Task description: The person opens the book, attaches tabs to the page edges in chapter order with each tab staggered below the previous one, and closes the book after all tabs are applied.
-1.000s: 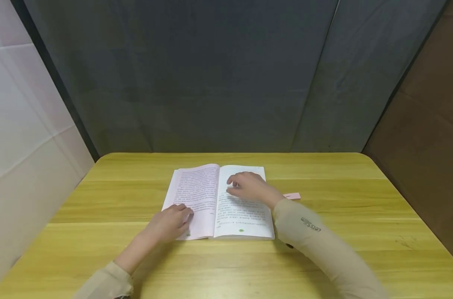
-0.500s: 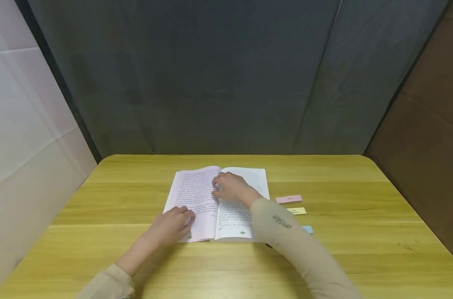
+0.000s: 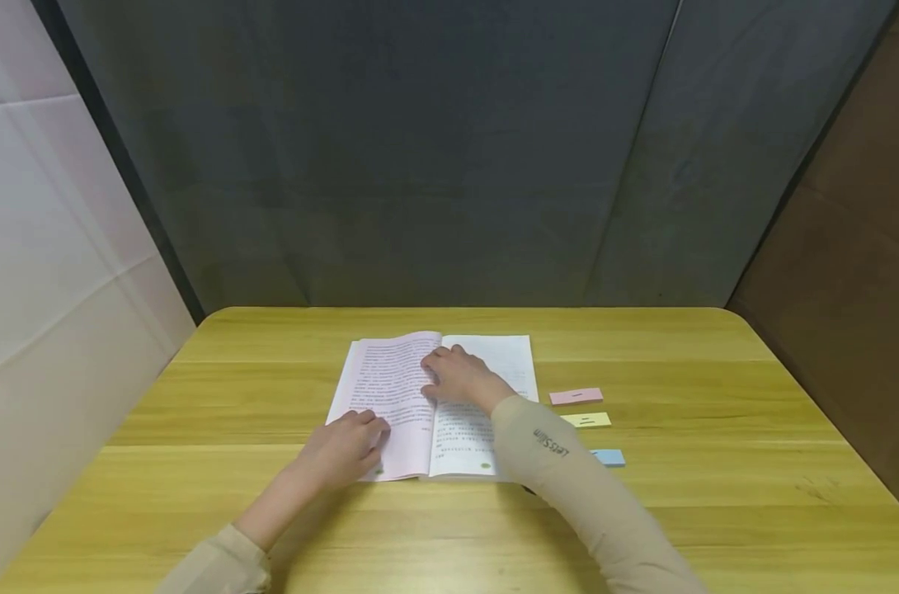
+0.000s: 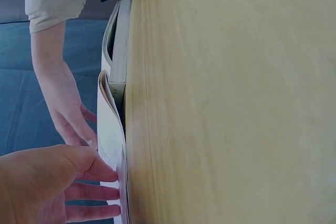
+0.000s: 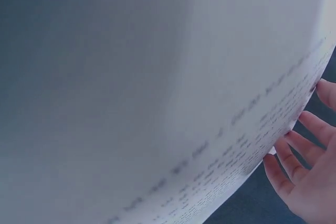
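An open book lies on the wooden table, its left page pinkish and its right page white with printed lines. My left hand rests on the lower left page; in the left wrist view the fingertips of this left hand touch the page near its edge. Across the right page reaches my right hand, its fingertips at the fold between the pages. Seen from the right wrist, the spread fingers of the right hand touch the curved page. Neither hand grips anything visible.
Right of the book lie a pink strip, a yellow strip and a blue strip, the last two partly behind the right sleeve. A dark curtain stands beyond the table.
My right hand has moved left from above the right page to the fold, uncovering the yellow and blue strips. The left hand stays on the left page.
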Demonstrator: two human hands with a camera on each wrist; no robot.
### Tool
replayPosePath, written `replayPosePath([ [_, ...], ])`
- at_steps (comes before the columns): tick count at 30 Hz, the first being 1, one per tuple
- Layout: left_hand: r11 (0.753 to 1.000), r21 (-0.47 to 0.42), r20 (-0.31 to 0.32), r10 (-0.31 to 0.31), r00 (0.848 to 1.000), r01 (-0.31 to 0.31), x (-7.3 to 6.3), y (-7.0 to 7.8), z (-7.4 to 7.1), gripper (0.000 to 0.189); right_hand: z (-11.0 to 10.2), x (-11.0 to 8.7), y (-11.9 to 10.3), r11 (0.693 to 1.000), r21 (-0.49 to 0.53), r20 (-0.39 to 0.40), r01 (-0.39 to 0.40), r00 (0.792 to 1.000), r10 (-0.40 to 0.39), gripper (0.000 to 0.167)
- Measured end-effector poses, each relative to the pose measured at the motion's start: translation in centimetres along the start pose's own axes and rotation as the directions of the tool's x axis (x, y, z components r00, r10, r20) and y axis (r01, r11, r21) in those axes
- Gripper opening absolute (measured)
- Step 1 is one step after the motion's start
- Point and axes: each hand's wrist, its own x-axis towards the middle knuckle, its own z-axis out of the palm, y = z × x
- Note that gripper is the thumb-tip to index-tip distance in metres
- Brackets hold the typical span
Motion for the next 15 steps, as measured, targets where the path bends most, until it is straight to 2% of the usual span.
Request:
replayPosePath([
  [15,1.0,0.008,-0.002,-0.002,1.0,0.002,-0.31,-0.34,-0.24,0.02,0.51,0.35,-0.77,0.998,-0.061,0.022,-0.013,1.0,0.014,0.045],
])
